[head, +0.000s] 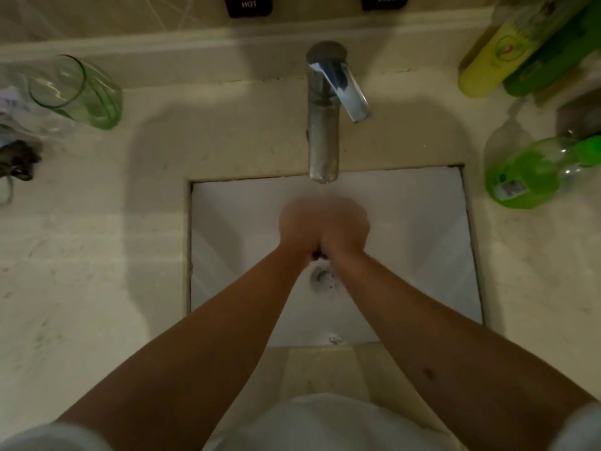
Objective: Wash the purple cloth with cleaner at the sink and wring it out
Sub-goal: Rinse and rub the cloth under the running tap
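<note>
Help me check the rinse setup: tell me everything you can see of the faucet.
The faucet is a dull, water-spotted metal column standing on the beige counter behind the white sink, its spout reaching over the basin's back edge. A flat, shinier lever on top angles to the right. Both hands, the left hand and the right hand, are clasped just below the spout, blurred. Nothing touches the faucet.

White sink [406,222], silver tap [323,138], beige speckled counter [91,255]. Green glass [81,92], yellow & green bottles [507,50], tiny purple bit of cloth [317,254].
</note>
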